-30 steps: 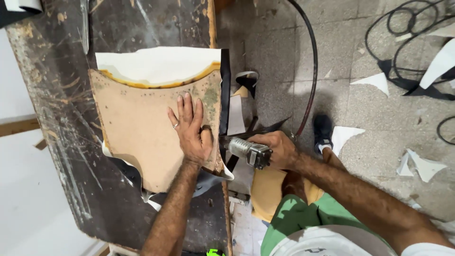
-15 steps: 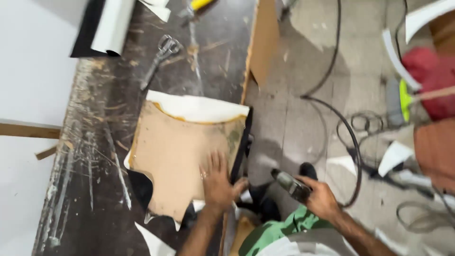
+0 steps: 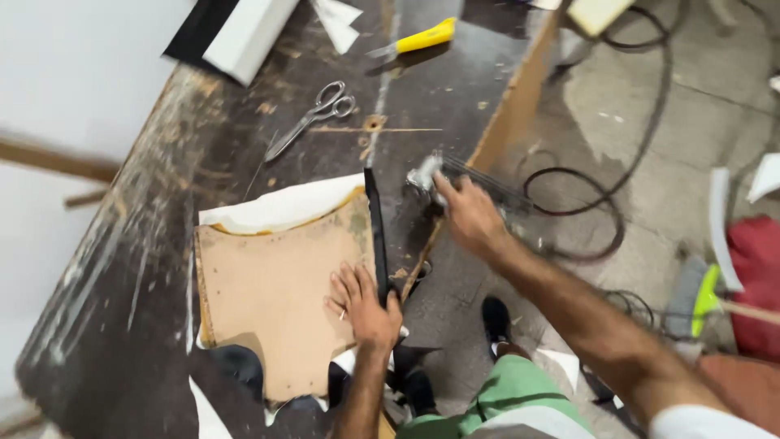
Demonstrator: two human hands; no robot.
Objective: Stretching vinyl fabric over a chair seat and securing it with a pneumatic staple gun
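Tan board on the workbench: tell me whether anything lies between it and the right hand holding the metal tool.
Only a black strip along the tan board's right edge lies between it and the right hand, which grips the metal tool above the workbench edge. The left hand presses flat on the board, touching that strip.

- A workshop, by the look of an upholstery or trim trade.
- The dark wooden bench (image 3: 146, 268) is scarred, scratched and smeared with glue or paint.
- Scissors (image 3: 313, 116) and a yellow-handled knife (image 3: 414, 39) lie on it.
- Black cables (image 3: 597, 203) loop over a bare concrete floor (image 3: 650, 106) littered with white offcuts (image 3: 768, 175).
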